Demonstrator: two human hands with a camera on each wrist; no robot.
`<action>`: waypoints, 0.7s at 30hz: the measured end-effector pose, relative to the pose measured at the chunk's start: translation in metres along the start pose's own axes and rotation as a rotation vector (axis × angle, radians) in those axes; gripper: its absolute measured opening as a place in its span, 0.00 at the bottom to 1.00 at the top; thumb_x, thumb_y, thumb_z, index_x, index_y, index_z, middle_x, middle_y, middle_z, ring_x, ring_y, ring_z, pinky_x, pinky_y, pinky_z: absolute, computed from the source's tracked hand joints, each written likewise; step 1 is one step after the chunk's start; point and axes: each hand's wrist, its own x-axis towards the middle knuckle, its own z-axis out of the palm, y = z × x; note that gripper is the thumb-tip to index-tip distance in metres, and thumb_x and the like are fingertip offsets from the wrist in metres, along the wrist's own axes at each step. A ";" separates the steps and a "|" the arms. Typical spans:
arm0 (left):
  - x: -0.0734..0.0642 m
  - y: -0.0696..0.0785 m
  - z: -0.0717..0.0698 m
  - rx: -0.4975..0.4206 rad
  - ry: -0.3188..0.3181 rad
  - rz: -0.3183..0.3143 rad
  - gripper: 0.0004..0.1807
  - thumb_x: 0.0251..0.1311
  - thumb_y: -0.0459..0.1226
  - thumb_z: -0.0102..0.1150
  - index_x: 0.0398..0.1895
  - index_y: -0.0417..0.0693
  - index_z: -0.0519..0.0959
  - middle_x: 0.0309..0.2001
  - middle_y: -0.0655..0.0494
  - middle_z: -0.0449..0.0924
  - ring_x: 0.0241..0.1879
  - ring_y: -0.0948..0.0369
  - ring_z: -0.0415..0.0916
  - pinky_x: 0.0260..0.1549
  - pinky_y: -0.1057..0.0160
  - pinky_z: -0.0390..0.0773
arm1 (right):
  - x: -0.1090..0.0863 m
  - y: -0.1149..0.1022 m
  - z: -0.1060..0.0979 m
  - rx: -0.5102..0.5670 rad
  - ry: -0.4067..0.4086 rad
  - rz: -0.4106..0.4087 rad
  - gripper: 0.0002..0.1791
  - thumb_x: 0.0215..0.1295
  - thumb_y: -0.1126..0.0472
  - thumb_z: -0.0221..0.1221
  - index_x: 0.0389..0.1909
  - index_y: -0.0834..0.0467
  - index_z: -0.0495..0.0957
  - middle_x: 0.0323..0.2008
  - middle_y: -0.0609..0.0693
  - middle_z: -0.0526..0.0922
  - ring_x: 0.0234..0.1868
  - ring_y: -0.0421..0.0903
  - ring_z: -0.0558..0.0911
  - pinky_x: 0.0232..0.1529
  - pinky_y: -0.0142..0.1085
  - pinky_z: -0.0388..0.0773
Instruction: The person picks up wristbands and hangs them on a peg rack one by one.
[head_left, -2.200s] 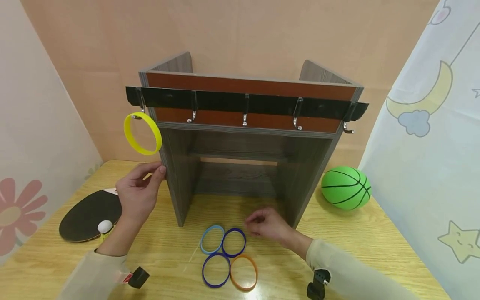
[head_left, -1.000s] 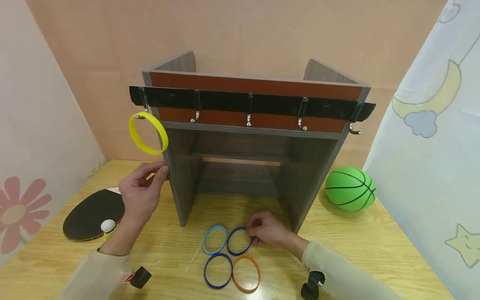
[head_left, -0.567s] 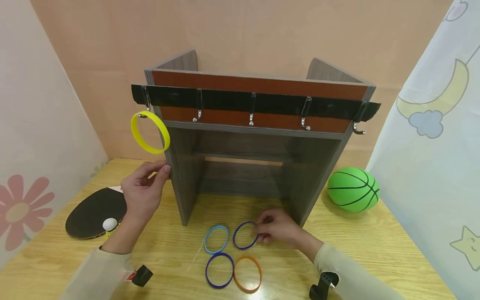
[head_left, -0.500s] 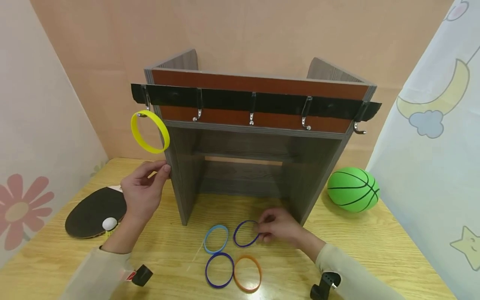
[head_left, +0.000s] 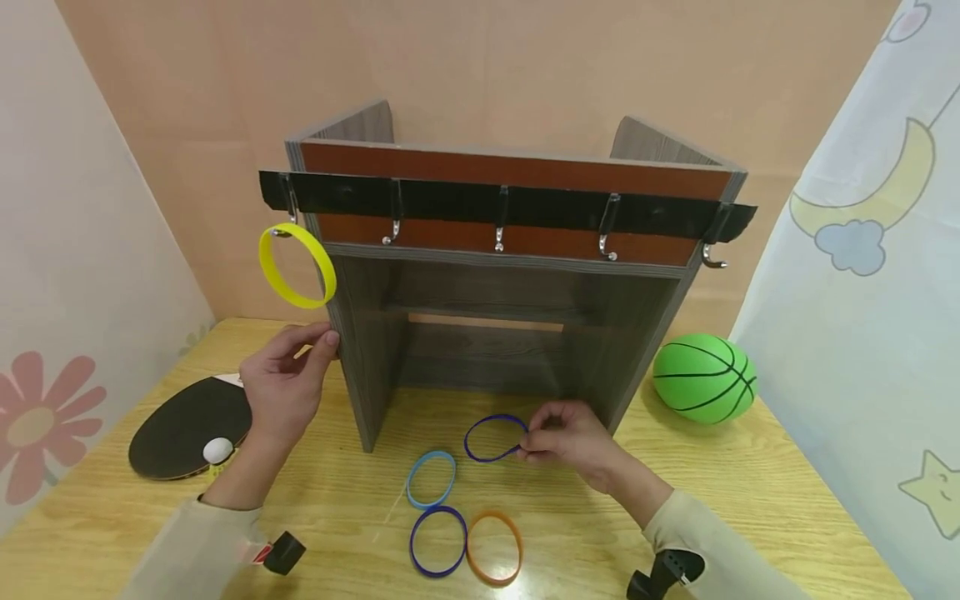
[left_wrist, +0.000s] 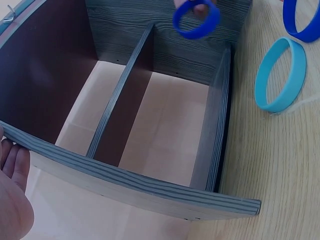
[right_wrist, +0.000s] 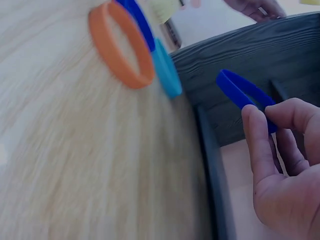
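My right hand (head_left: 573, 442) pinches a dark blue silicone wristband (head_left: 487, 460) between thumb and fingers, lifted off the table before the lower opening of a grey wooden shelf (head_left: 352, 367). The right wrist view shows the blue wristband (right_wrist: 235, 86) tilted at the fingertips. My left hand (head_left: 285, 383) holds the front edge of the shelf's left side, thumb against the edge. Above it, a yellow wristband (head_left: 326, 271) hangs on the leftmost hook of a black hook strip (head_left: 450, 196). On the table lie a light blue wristband (head_left: 410, 487), another dark blue wristband (head_left: 412, 546) and an orange wristband (head_left: 517, 546).
Several bare metal hooks, one of them the middle hook (head_left: 498, 242), line the strip to the right of the yellow wristband. A green ball (head_left: 705, 379) sits right of the shelf. A black table tennis paddle (head_left: 187, 425) and a white-tipped shuttlecock (head_left: 217, 451) lie at left.
My right hand has taken hold of the upper dark blue wristband and raised it off the table, away from the others, toward the shelf. The left hand stays at the shelf's edge.
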 end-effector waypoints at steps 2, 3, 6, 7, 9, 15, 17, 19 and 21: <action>0.000 0.000 0.000 -0.003 0.003 -0.002 0.06 0.52 0.15 0.58 0.35 0.18 0.77 0.33 0.44 0.82 0.30 0.60 0.81 0.33 0.68 0.82 | -0.001 -0.005 0.002 0.028 -0.003 -0.019 0.07 0.53 0.77 0.59 0.27 0.64 0.73 0.27 0.60 0.80 0.33 0.54 0.84 0.41 0.46 0.82; -0.001 0.000 0.000 -0.004 0.005 -0.004 0.06 0.52 0.16 0.58 0.35 0.18 0.77 0.33 0.44 0.82 0.30 0.60 0.81 0.33 0.68 0.82 | -0.002 -0.007 0.004 0.045 -0.008 -0.034 0.07 0.53 0.77 0.58 0.27 0.64 0.73 0.27 0.60 0.80 0.33 0.54 0.84 0.41 0.47 0.81; -0.001 0.001 0.001 -0.006 0.009 -0.009 0.07 0.53 0.18 0.59 0.35 0.18 0.78 0.32 0.43 0.81 0.30 0.59 0.80 0.33 0.68 0.82 | -0.003 -0.015 0.007 0.091 -0.022 -0.073 0.08 0.54 0.78 0.58 0.26 0.63 0.73 0.27 0.59 0.80 0.33 0.53 0.84 0.42 0.47 0.81; -0.001 0.000 0.001 -0.003 0.012 -0.011 0.07 0.53 0.19 0.60 0.35 0.19 0.78 0.32 0.43 0.81 0.30 0.59 0.80 0.33 0.68 0.82 | -0.004 -0.018 0.009 0.105 -0.025 -0.082 0.08 0.54 0.78 0.58 0.26 0.63 0.73 0.27 0.58 0.80 0.33 0.53 0.84 0.42 0.46 0.81; -0.002 0.000 0.001 -0.003 0.018 -0.011 0.08 0.53 0.19 0.61 0.36 0.19 0.78 0.32 0.43 0.81 0.30 0.60 0.80 0.34 0.68 0.82 | -0.005 -0.023 0.011 0.130 -0.038 -0.104 0.09 0.55 0.78 0.58 0.26 0.62 0.74 0.27 0.58 0.81 0.34 0.53 0.85 0.41 0.44 0.82; -0.002 0.001 0.001 -0.036 0.027 -0.014 0.07 0.53 0.17 0.59 0.36 0.18 0.77 0.32 0.44 0.81 0.29 0.59 0.80 0.35 0.68 0.82 | -0.008 -0.039 0.020 0.218 -0.075 -0.170 0.08 0.58 0.76 0.58 0.27 0.60 0.75 0.29 0.56 0.81 0.36 0.53 0.85 0.41 0.39 0.82; -0.002 0.000 0.001 -0.046 0.025 -0.013 0.07 0.53 0.17 0.59 0.36 0.18 0.77 0.32 0.44 0.81 0.29 0.59 0.80 0.35 0.68 0.82 | -0.008 -0.045 0.024 0.256 -0.089 -0.203 0.09 0.58 0.77 0.58 0.27 0.60 0.76 0.29 0.56 0.81 0.36 0.52 0.85 0.41 0.38 0.82; -0.002 0.000 0.001 -0.044 0.026 -0.011 0.08 0.53 0.18 0.60 0.36 0.18 0.77 0.31 0.43 0.81 0.29 0.59 0.80 0.35 0.68 0.82 | -0.008 -0.050 0.029 0.293 -0.104 -0.232 0.09 0.58 0.77 0.57 0.27 0.61 0.76 0.30 0.55 0.80 0.36 0.51 0.85 0.41 0.37 0.82; -0.002 -0.001 0.001 -0.033 0.026 -0.009 0.08 0.53 0.19 0.60 0.36 0.18 0.77 0.31 0.43 0.81 0.29 0.60 0.80 0.35 0.68 0.82 | -0.008 -0.055 0.033 0.332 -0.120 -0.256 0.09 0.58 0.78 0.57 0.27 0.61 0.76 0.30 0.55 0.79 0.36 0.51 0.84 0.40 0.36 0.82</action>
